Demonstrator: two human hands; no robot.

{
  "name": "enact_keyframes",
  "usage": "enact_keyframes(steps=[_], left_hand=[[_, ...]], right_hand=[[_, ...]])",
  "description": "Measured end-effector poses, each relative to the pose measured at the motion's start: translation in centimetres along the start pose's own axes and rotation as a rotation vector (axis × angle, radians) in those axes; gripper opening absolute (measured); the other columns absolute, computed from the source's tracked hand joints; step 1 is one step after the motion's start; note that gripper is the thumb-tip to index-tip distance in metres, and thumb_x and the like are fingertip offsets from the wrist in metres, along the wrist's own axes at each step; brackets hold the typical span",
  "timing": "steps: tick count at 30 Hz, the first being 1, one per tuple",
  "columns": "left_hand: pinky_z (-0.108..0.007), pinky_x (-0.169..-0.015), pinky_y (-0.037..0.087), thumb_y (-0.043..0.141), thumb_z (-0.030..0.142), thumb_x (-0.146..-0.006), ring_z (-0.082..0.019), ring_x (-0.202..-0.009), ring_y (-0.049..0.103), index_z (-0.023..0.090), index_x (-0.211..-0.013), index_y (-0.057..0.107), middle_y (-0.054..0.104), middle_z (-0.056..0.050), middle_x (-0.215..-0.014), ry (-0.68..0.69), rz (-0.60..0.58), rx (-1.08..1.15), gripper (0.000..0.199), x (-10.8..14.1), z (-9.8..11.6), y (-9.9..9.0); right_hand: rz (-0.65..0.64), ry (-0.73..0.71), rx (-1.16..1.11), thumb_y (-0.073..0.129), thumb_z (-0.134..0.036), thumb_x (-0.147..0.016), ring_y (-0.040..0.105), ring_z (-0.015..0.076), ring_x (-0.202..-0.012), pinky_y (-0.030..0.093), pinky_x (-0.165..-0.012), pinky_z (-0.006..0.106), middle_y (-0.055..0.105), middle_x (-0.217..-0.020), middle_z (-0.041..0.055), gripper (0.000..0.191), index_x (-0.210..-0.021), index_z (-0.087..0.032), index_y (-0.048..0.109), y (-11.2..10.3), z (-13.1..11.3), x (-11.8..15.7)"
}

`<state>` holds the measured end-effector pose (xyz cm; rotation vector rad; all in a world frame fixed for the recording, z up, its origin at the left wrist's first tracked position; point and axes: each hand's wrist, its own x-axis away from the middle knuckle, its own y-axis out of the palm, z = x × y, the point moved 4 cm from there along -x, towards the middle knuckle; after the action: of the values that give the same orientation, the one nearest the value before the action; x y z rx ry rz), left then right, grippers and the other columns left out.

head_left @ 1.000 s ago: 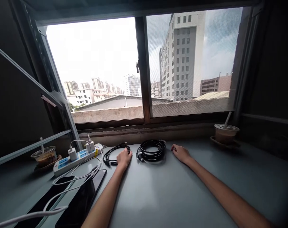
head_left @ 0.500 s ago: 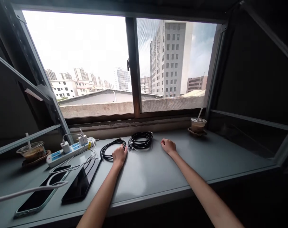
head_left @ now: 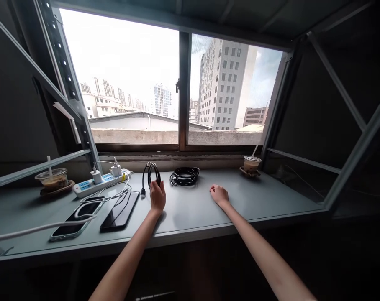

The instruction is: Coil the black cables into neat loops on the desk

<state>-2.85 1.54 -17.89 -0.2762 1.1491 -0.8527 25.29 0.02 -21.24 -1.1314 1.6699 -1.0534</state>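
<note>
My left hand (head_left: 157, 195) is closed around a coiled black cable (head_left: 152, 170), which it holds up on edge above the shelf. The cable's plug end (head_left: 142, 192) dangles at the left of the coil. A second coiled black cable (head_left: 185, 177) lies flat on the grey shelf (head_left: 190, 209), between my two hands and farther back. My right hand (head_left: 219, 194) rests on the shelf surface to the right of that coil, its fingers curled in. Whether anything is inside those fingers is hidden.
Left of my left hand lie a black phone (head_left: 121, 212) and a phone in a pale case (head_left: 78, 217), with white cables across it. Behind them is a power strip (head_left: 102, 180) with chargers. Drink cups stand at left (head_left: 52, 179) and right (head_left: 251, 164). Metal posts frame the window.
My left hand has taken hold of the left cable coil and raised it from lying flat to upright. My right hand stays resting on the shelf. The view has shifted.
</note>
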Motion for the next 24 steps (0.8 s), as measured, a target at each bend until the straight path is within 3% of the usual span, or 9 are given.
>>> enact_keyframes(steps=[5, 9, 13, 24], left_hand=[[-0.029, -0.057, 0.044, 0.027, 0.026, -0.093, -0.023, -0.072, 0.064, 0.016, -0.102, 0.04, 0.063, -0.01, -0.08, 0.121, -0.13, 0.036, 0.019, 2.2, 1.1, -0.7], [-0.029, -0.055, 0.043, 0.034, 0.028, -0.091, -0.023, -0.061, 0.063, 0.014, -0.101, 0.046, 0.062, -0.007, -0.063, 0.249, -0.276, 0.006, 0.022, 3.6, 2.3, -0.8], [-0.028, -0.057, 0.043, 0.035, 0.034, -0.091, -0.021, -0.061, 0.063, 0.016, -0.107, 0.05, 0.063, -0.006, -0.063, 0.349, -0.377, -0.012, 0.029, 4.4, 3.1, -1.0], [-0.029, -0.058, 0.042, 0.029, 0.037, -0.093, -0.022, -0.065, 0.064, 0.011, -0.109, 0.052, 0.065, -0.01, -0.068, 0.301, -0.341, -0.094, 0.038, 4.3, 2.7, -1.3]], right_hand=[[0.001, 0.019, 0.007, 0.049, -0.033, -0.089, 0.058, 0.0161, -0.091, 0.049, -0.08, 0.037, 0.058, -0.107, 0.0068, 0.026, -0.107, -0.016, 0.056, -0.1, -0.1, 0.4], [0.001, 0.017, 0.011, 0.049, -0.033, -0.089, 0.058, 0.0161, -0.091, 0.049, -0.08, 0.036, 0.058, -0.107, 0.0069, 0.026, -0.107, -0.015, 0.056, -0.1, -0.1, 0.6], [-0.008, 0.006, 0.008, 0.049, -0.033, -0.089, 0.058, 0.0157, -0.09, 0.05, -0.079, 0.036, 0.058, -0.106, 0.0067, 0.026, -0.107, -0.015, 0.056, 0.0, -0.1, 1.1], [-0.032, -0.056, -0.015, 0.048, -0.034, -0.09, 0.058, 0.0147, -0.086, 0.049, -0.078, 0.035, 0.06, -0.099, 0.0055, 0.025, -0.102, -0.015, 0.058, -0.2, -0.6, 1.6]])
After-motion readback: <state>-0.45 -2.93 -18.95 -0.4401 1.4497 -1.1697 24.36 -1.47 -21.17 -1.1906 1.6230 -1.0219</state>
